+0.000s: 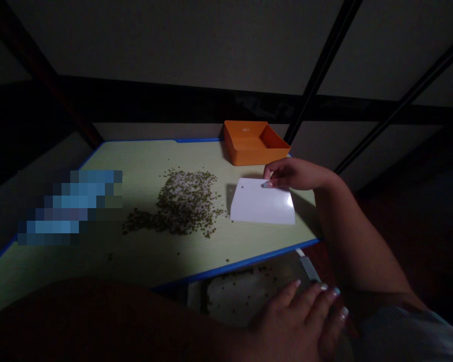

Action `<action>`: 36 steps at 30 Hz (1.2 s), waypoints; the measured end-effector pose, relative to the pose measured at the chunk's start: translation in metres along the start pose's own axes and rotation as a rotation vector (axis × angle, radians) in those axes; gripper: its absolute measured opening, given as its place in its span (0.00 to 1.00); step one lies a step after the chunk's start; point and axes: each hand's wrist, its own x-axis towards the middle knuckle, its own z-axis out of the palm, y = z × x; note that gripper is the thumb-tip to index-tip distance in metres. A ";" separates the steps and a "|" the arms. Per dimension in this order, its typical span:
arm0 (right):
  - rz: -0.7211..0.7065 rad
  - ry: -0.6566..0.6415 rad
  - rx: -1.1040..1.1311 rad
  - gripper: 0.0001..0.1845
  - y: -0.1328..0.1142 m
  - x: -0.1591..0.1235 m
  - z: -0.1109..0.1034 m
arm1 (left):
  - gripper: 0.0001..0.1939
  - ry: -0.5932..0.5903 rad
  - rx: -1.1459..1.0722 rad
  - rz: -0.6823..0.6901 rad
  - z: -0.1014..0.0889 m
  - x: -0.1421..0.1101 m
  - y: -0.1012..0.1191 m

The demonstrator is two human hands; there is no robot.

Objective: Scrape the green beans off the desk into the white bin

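Note:
My right hand pinches the top edge of a white flat plastic scraper card, which stands on the pale green table to the right of a spread pile of small green-brown beans. My left hand lies low at the table's near edge with its fingers stretched over a clear shallow tray that holds a few scattered beans. The tray sits below the table's blue rim.
An orange square bin stands at the table's far edge, just behind my right hand. Black slanted poles rise behind it. A blurred patch covers part of the table's left side. The surroundings are dark.

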 end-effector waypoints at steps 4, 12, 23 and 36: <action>0.008 -0.043 0.031 0.15 -0.004 0.000 0.002 | 0.22 -0.037 -0.015 0.011 -0.002 0.001 0.000; -0.041 -0.156 0.058 0.13 -0.010 0.001 0.010 | 0.22 0.013 -0.002 -0.041 0.002 0.001 0.004; -0.151 -0.306 0.176 0.13 -0.019 0.009 0.030 | 0.23 -0.082 -0.050 -0.011 -0.004 0.002 0.002; -0.137 -0.282 0.189 0.12 -0.019 0.004 0.023 | 0.23 -0.076 -0.052 -0.009 -0.005 0.002 0.001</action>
